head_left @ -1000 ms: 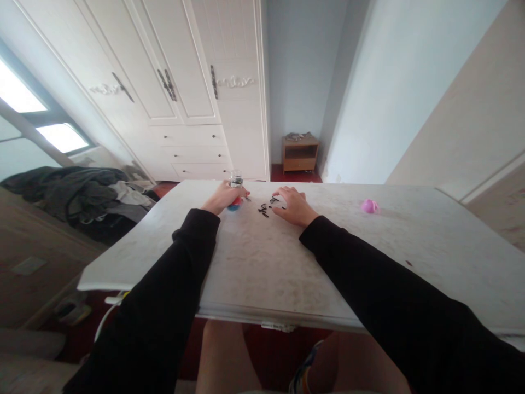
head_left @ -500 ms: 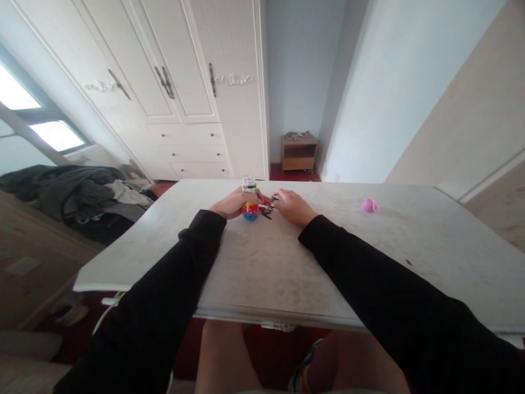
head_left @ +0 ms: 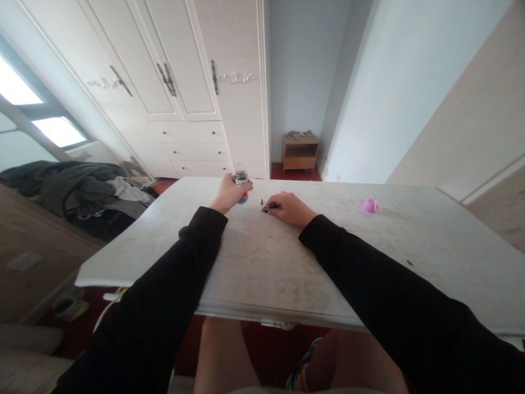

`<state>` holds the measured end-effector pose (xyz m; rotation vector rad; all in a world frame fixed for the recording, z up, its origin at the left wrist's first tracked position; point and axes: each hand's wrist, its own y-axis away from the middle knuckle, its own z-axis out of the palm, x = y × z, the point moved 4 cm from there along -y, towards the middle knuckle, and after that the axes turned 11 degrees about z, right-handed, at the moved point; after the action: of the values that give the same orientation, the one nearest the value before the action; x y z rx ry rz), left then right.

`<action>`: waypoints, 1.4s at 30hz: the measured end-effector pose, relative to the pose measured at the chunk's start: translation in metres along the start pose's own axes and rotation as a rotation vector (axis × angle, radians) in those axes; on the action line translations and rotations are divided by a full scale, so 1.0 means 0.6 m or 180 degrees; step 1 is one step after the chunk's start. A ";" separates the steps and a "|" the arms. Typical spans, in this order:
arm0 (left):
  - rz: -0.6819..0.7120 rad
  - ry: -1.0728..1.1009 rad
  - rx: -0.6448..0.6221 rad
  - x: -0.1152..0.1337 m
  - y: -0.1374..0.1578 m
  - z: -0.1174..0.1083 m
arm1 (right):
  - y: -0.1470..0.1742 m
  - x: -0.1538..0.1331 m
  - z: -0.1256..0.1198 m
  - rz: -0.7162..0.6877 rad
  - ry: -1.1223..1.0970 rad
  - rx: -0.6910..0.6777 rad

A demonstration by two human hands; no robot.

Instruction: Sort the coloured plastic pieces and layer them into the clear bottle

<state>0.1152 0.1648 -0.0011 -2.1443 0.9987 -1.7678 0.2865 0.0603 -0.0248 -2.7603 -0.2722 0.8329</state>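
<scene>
Small clear jar [head_left: 240, 177] upright, long axis vertical, mouth up, on the white table [head_left: 254, 262] near its far edge. White wardrobe [head_left: 197, 82] beyond the table. Left hand [head_left: 228, 192] wrapped around the jar. Right hand [head_left: 289, 208] nearly closed, fingertips pinching black clips [head_left: 268, 207] right of the jar

On the surface [head_left: 262, 262] our left hand [head_left: 227, 194] gripped a small jar [head_left: 240, 178] toward the far edge, with the small clips [head_left: 268, 207] just right of it under our right hand [head_left: 290, 208]. A small round object [head_left: 369, 206] lay well apart to the right, and the wardrobe [head_left: 197, 87] stood behind the surface.
</scene>
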 end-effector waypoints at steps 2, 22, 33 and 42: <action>0.0213 -0.0470 0.0009 0.001 0.000 -0.004 | -0.001 0.000 0.000 0.0031 -0.0128 0.0009; 0.1074 -0.1947 -0.1030 0.010 0.011 0.019 | 0.010 -0.022 -0.038 -0.0026 -0.1225 0.1332; 0.1076 -0.1985 -0.1306 0.024 0.024 0.035 | 0.012 -0.041 -0.035 -0.0426 -0.0804 0.1319; 0.1136 -0.2119 -0.1479 0.033 0.027 0.042 | 0.014 -0.041 -0.031 -0.0296 -0.0847 0.1497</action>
<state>0.1338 0.1341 -0.0006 -2.3423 1.5442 -0.6192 0.2778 0.0429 0.0005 -2.1891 -0.2162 1.0814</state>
